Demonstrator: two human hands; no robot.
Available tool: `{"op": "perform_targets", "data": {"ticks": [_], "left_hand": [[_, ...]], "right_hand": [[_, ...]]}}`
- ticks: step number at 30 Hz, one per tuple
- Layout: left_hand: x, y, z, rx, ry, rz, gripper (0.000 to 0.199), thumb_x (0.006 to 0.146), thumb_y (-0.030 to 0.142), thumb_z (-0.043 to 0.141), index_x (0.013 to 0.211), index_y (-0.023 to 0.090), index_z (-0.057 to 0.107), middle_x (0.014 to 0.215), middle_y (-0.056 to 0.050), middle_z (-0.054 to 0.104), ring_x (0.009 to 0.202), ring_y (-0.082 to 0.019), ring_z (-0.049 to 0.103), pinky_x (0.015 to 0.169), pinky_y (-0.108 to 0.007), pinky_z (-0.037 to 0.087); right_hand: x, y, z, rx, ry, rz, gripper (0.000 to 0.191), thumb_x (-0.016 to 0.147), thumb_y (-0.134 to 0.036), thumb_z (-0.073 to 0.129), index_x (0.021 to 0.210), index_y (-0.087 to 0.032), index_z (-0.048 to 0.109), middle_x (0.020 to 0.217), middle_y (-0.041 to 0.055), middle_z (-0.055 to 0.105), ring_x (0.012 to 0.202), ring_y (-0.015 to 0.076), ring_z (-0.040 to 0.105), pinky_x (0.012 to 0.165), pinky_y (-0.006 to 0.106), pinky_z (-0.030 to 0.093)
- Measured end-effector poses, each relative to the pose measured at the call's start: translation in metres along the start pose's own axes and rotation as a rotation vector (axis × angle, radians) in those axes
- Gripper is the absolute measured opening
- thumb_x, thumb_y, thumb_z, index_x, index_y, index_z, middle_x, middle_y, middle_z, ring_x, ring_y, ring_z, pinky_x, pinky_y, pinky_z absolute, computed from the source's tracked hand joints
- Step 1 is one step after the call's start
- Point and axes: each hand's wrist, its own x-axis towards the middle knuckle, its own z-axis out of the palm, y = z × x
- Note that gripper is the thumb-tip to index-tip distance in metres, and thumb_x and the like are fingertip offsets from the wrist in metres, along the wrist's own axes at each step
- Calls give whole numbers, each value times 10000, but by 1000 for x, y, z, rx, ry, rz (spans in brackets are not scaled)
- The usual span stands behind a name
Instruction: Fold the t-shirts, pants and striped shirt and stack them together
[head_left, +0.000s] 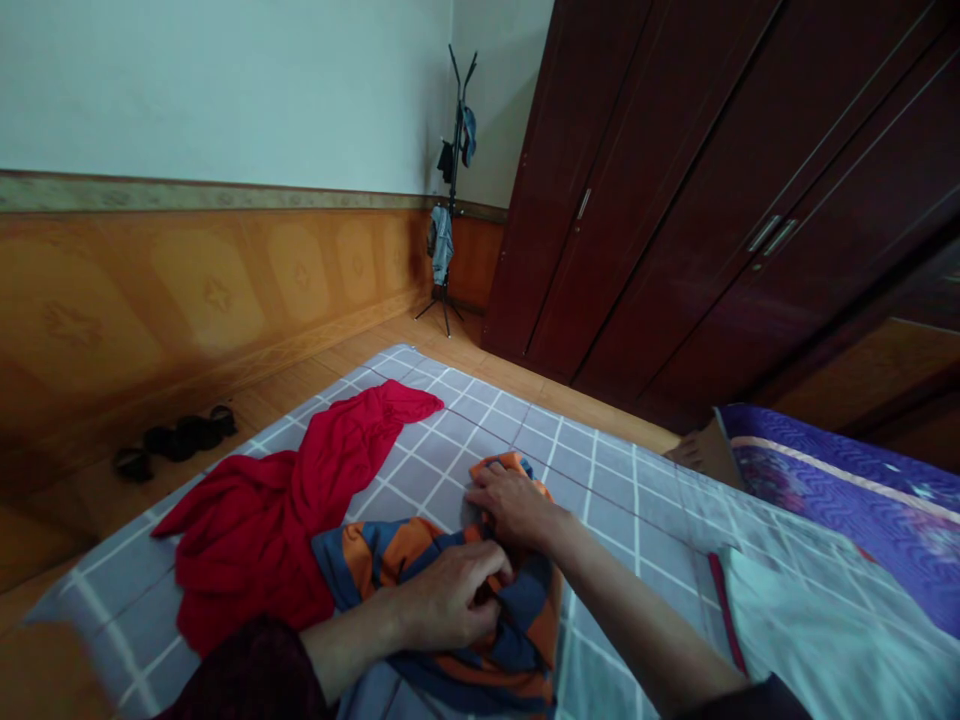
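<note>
Nearest the camera was a dark maroon sleeve [255,675] on the left arm, then the orange-and-blue striped, soft fabric garment [450,670], bunched on the bed with the grey, white-gridded sheet [592,465]. Both bare hands were on it. Its left end met the crumpled bright red cloth garment [262,530]; a pale mint cloth with a dark red edge [817,620] lay well apart, off to the right.

Risks, my guess: the stripes were rumpled and layered, so a pull by one hand alone could twist the garment or set creases. Soft cloth like that could also slip out of a loose hold. With the red one touching it, a sweep leftward could drag or tangle both. The forearms blocked part of the view, so a turned-under edge could get missed.

Fingers: the left hand's [457,595] were curled well in, thumb close to them, against the middle of the striped garment; couldn't tell whether fabric was pinched inside. The right hand's [514,500] were bent and partly open, laid over the garment's far end, tips on the cloth. Looked more like pressing than gripping, but the undersides were hidden, so no firm call on hold there.
</note>
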Motion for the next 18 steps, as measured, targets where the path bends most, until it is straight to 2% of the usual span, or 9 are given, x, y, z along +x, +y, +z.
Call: {"op": "perform_targets", "data": {"ticks": [4, 7, 10, 12, 14, 16, 18], "left_hand": [[-2, 1, -2, -16, -12, -2, 326, 698, 97, 534, 1008, 198, 529, 984, -27, 622, 901, -167, 591, 813, -253, 455], [-3, 1, 0, -42, 17, -32, 485, 712, 130, 574, 1181, 208, 473, 1127, -51, 610, 1026, -189, 578, 913, -291, 441], [-3, -1, 4, -46, 123, -91, 657, 720, 142, 596, 1328, 207, 355, 1295, -85, 530, 1171, -209, 509, 1022, -336, 381], [-2, -2, 6, -45, 169, -125, 675, 737, 158, 602, 1354, 209, 334, 1313, -90, 519, 1188, -213, 500, 1032, -350, 380], [0, -2, 7, -46, 166, -135, 665, 745, 167, 605, 1356, 220, 348, 1289, -82, 541, 1163, -212, 520, 1012, -351, 402], [1, 0, 8, -22, 122, -120, 671, 723, 149, 614, 1346, 232, 380, 1246, -69, 572, 1108, -209, 553, 975, -348, 430], [1, 4, 8, 40, 50, -74, 615, 693, 123, 621, 1279, 239, 475, 1149, -52, 622, 1020, -208, 585, 913, -345, 460]], "right_hand": [[-37, 22, -1, -89, 47, 196, 174, 771, -132, 519, 844, -173, 671, 874, 112, 646, 908, 244, 559, 740, 323, 415], [-79, 41, -11, -140, 123, 390, 181, 745, -89, 491, 790, -169, 648, 800, 98, 639, 844, 233, 573, 653, 288, 405], [-133, 50, -27, -176, 331, 579, 158, 809, -207, 472, 801, -179, 627, 751, 79, 626, 735, 218, 579, 590, 294, 407], [-172, 43, -39, -150, 648, 559, 178, 815, -334, 509, 780, -197, 616, 723, 57, 616, 697, 203, 580, 593, 300, 435], [-206, 26, -47, -150, 834, 503, 194, 813, -381, 524, 787, -208, 608, 781, 61, 632, 749, 213, 599, 634, 320, 472], [-232, 2, -49, -149, 878, 534, 201, 818, -393, 524, 825, -212, 611, 933, 83, 657, 844, 239, 620, 652, 336, 502], [-250, -19, -44, -79, 901, 676, 231, 819, -423, 523, 868, -220, 623, 1051, 81, 662, 882, 253, 642, 605, 323, 523]]}}
